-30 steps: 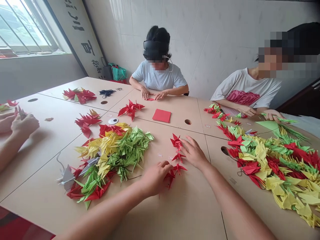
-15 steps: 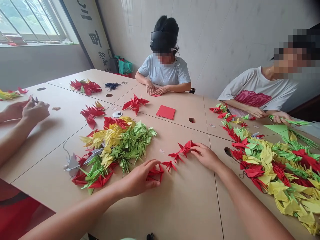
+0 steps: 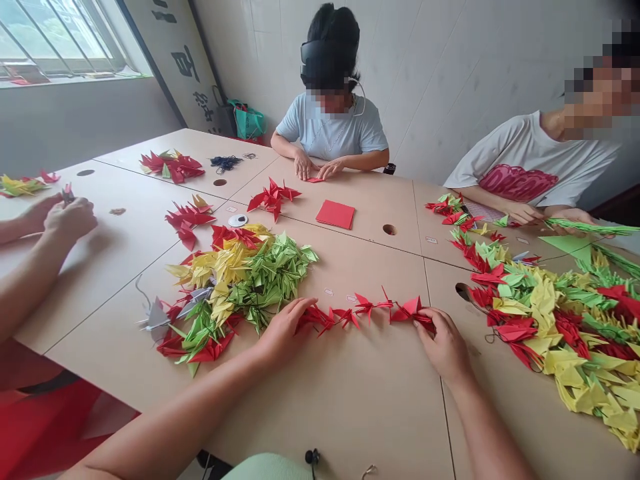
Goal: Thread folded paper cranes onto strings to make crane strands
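A string of red paper cranes [image 3: 364,307] lies stretched across the table in front of me. Its left end is under the fingers of my left hand [image 3: 283,332], which are closed around the cranes there. At the other end, my right hand [image 3: 445,343] pinches a red crane between thumb and fingers. Just beyond my left hand is a pile of strung paper cranes [image 3: 273,273] in green, yellow, red and grey, with dark thread among them.
A long heap of coloured cranes [image 3: 545,313] spreads along the right side. Red paper squares [image 3: 335,214], loose red cranes [image 3: 273,199] and a thread spool [image 3: 237,220] lie farther back. Other people sit across and at right; another person's hands [image 3: 70,217] work at left.
My right hand has drawn its end of the red crane string to the right and nearer, so the string lies straighter. My left hand has shifted slightly away from me.
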The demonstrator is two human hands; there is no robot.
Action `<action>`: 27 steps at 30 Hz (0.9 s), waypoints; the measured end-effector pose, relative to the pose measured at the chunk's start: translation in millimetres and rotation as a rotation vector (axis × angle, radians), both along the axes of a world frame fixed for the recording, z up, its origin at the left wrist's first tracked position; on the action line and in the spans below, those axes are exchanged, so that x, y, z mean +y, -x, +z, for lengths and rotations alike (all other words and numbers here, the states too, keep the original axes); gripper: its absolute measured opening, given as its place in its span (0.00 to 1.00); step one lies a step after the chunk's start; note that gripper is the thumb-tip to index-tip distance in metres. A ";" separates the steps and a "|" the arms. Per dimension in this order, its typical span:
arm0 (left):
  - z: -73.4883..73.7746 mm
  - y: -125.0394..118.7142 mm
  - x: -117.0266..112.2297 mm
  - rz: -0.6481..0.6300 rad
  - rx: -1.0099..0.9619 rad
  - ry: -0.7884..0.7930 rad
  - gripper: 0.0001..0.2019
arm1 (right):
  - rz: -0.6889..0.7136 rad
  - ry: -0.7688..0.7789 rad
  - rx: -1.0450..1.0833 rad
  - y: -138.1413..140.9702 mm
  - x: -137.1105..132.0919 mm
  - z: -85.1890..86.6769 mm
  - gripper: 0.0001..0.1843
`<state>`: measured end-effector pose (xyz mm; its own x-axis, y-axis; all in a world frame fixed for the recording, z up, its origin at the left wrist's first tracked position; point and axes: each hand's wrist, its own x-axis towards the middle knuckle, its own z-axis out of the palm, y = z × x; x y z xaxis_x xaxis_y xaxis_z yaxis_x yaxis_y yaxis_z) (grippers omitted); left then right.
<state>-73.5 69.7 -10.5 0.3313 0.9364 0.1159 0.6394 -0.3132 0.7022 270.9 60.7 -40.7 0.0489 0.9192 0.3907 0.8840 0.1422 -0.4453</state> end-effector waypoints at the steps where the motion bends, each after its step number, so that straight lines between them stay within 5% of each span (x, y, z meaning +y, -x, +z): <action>1: -0.9 -0.3 1.0 0.014 -0.016 0.002 0.20 | -0.004 -0.025 -0.005 0.1 0.5 -2.1 0.10; 10: -4.0 1.4 5.7 0.056 -0.118 0.060 0.19 | -0.061 -0.291 -0.140 2.8 -0.7 0.0 0.10; 16: -1.7 1.5 6.0 0.060 -0.092 0.051 0.18 | 0.025 -0.249 -0.178 6.3 1.5 -2.1 0.16; 27: -3.5 3.1 8.3 0.051 -0.089 0.020 0.18 | -0.099 -0.223 -0.038 1.5 0.3 -5.3 0.20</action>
<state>-76.6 78.0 -14.1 0.2720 0.9543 0.1237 0.5887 -0.2667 0.7631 269.4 61.0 -46.0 0.1154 0.8016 0.5866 0.9141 0.1454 -0.3785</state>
